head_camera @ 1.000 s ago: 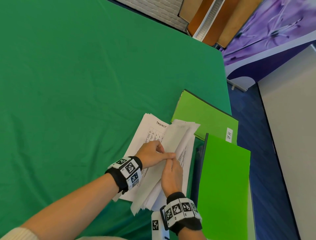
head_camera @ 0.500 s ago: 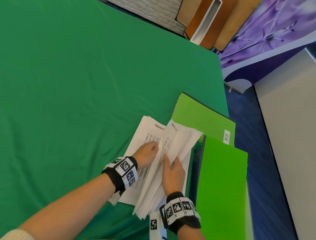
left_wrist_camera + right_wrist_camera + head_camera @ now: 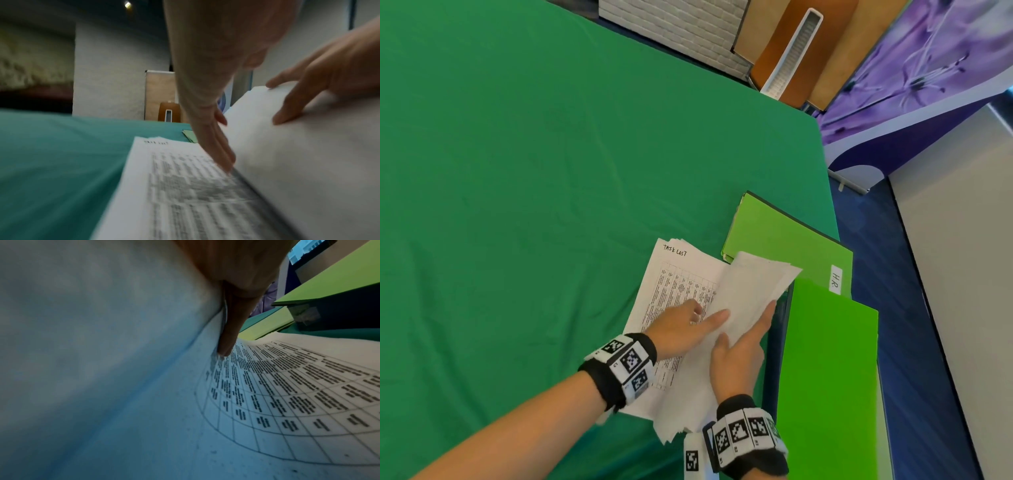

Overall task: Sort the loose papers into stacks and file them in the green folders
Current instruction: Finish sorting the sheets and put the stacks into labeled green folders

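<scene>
A stack of loose papers [image 3: 674, 277] lies on the green table, its top sheet a printed table headed "TASK LIST" [image 3: 185, 186]. My left hand [image 3: 702, 317] presses straight fingers [image 3: 224, 160] onto that sheet at the crease. My right hand [image 3: 743, 342] holds a bundle of lifted sheets [image 3: 753, 291] turned over to the right, thumb on their blank back [image 3: 287, 162] and a finger [image 3: 228, 337] at their edge underneath. Two green folders lie to the right: one labelled "H.R" [image 3: 784, 240], and a brighter one [image 3: 828, 377] nearer me.
The green cloth table [image 3: 534, 188] stretches wide to the left and back. Its right edge runs just past the folders, with blue floor [image 3: 928, 342] below. A purple flowered panel [image 3: 914, 68] and brown boards [image 3: 774, 51] stand beyond the far corner.
The right hand has swung the lifted sheets further right, baring more of the "TASK LIST" sheet. The left hand's fingers have straightened onto that sheet near the crease.
</scene>
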A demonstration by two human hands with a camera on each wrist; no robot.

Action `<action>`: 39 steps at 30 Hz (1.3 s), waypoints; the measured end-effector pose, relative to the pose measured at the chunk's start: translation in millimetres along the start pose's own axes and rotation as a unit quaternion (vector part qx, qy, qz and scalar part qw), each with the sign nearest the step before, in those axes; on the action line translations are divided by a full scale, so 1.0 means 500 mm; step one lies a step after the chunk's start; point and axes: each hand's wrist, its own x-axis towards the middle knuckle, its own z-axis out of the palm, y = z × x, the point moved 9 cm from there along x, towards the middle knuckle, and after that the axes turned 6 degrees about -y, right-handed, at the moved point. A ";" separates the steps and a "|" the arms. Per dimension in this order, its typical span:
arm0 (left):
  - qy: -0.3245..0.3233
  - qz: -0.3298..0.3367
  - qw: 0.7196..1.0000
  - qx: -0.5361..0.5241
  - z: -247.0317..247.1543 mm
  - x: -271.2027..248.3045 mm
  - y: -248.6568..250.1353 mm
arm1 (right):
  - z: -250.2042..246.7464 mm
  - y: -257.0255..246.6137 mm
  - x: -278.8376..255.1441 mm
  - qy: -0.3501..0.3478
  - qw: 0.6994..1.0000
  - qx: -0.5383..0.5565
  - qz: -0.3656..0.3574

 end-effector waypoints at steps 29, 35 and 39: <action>0.028 0.130 0.970 -0.204 -0.159 -0.116 0.060 | -0.098 -0.063 -0.033 -0.063 0.947 0.314 -0.019; 0.165 0.256 0.924 -0.232 -0.221 -0.149 0.148 | -0.162 -0.148 -0.037 -0.004 0.937 0.335 -0.100; 0.140 0.269 0.925 -0.230 -0.213 -0.141 0.168 | -0.163 -0.151 -0.029 -0.025 0.919 0.374 -0.124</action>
